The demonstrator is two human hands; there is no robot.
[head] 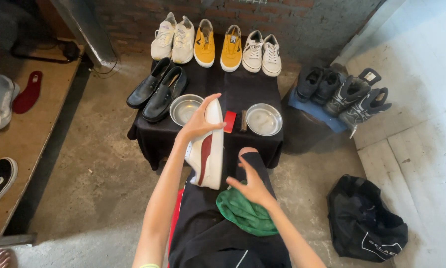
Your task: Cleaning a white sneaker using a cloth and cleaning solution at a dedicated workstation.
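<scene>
Shoe cleaning station, one sneaker in hand.

A black-draped tabletop [253,99] is seen at 12 o'clock; the white-and-red sneaker [208,151] is gripped by the left hand [199,121]; a green cloth [245,213] is pressed under the open right hand [253,186]. Wiping appears unfinished.

Low table [148,130] draped in black cloth, upper middle of the frame.
Along its far edge stand white sneakers [173,37], yellow slip-ons [218,45] and white lace-ups [262,50]; black leather shoes [156,89] sit left, two metal bowls [183,110] [263,119] near the front edge.
</scene>
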